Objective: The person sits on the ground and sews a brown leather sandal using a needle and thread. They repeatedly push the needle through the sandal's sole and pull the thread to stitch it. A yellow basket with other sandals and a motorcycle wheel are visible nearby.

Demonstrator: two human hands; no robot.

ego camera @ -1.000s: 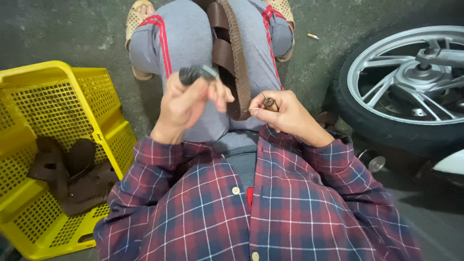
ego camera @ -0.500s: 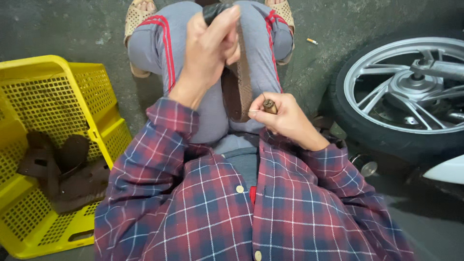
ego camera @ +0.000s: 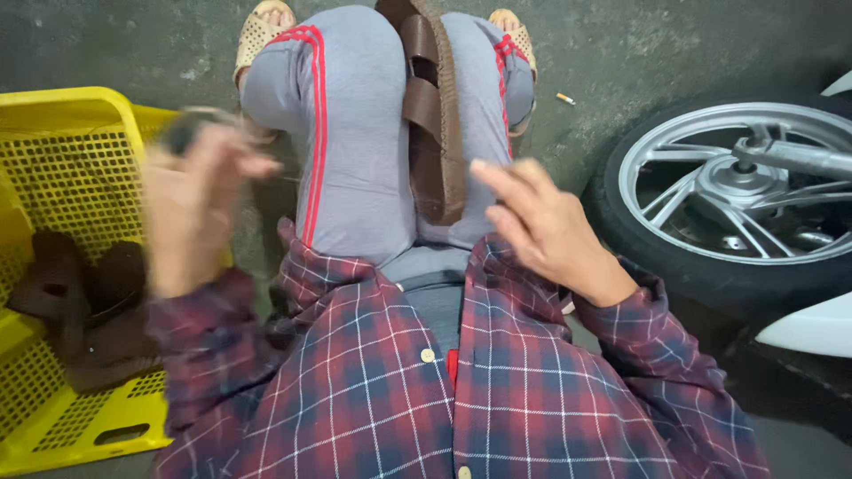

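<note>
A: What's changed since a second ago?

B: The left hand [ego camera: 191,208] has swung from upper centre to the left of the frame, over the yellow basket [ego camera: 53,133]. It's blurred, fingers curled round a small dark tool [ego camera: 182,129].

A: And the right hand [ego camera: 541,226]?

B: It has let go; fingers apart and empty, just right of the brown sandal [ego camera: 435,115], which lies between the knees at top centre.

A: So the hands have come off the sandal.

B: Looks so. A wheel [ego camera: 737,191] sits at right.
</note>
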